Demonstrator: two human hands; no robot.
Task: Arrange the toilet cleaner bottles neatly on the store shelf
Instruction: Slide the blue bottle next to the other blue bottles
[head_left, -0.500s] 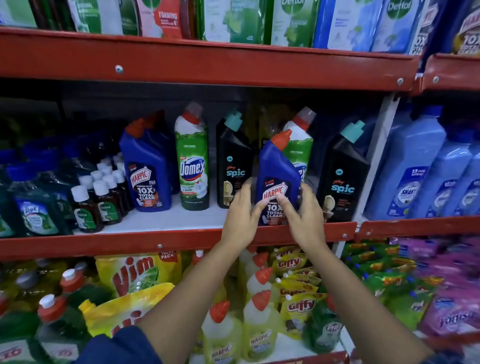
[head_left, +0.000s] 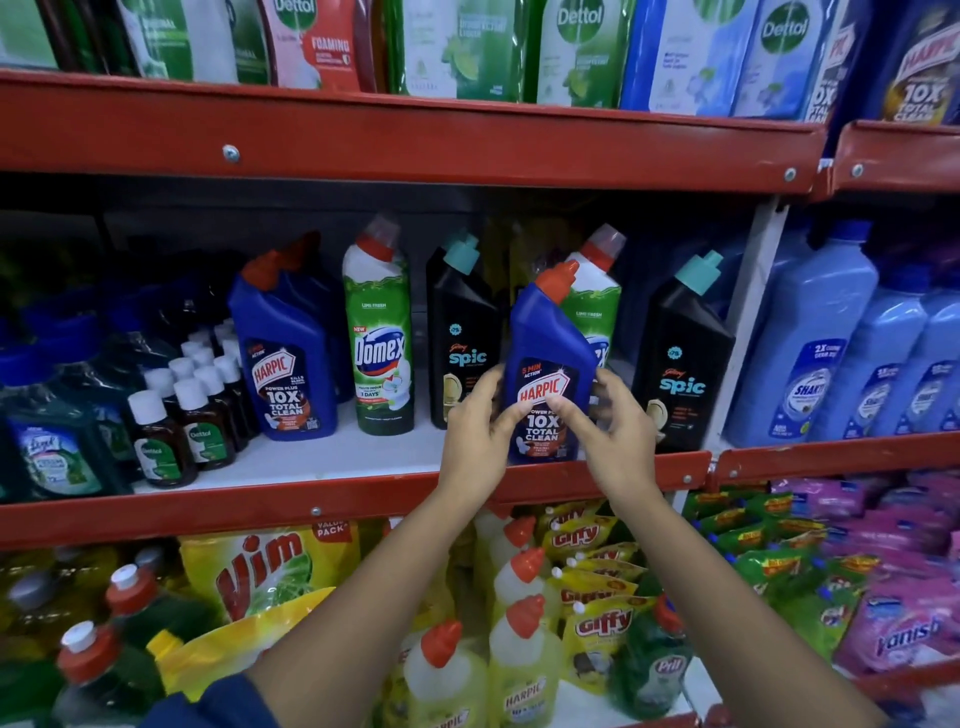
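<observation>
A blue Harpic bottle (head_left: 546, 332) with a red cap stands at the front of the middle shelf (head_left: 332, 457). My left hand (head_left: 480, 431) cups its lower left side and my right hand (head_left: 610, 431) holds its right side, thumb across the label. A green Domex bottle (head_left: 597, 296) stands right behind it. To the left stand a black Spic bottle (head_left: 460, 332), another Domex bottle (head_left: 382, 338) and a second blue Harpic bottle (head_left: 285, 353). Another black Spic bottle (head_left: 685, 353) stands to the right.
Small brown Dettol bottles (head_left: 182, 410) crowd the shelf's left part. Pale blue jugs (head_left: 821, 338) fill the neighbouring bay past a white upright (head_left: 748, 312). A red shelf lip (head_left: 363, 135) runs overhead. Yellow Harpic bottles (head_left: 519, 649) and pouches sit below.
Both hands have shifted slightly up the blue Harpic bottle, and the right thumb now lies across its label. The bottle stays at the same spot on the shelf.
</observation>
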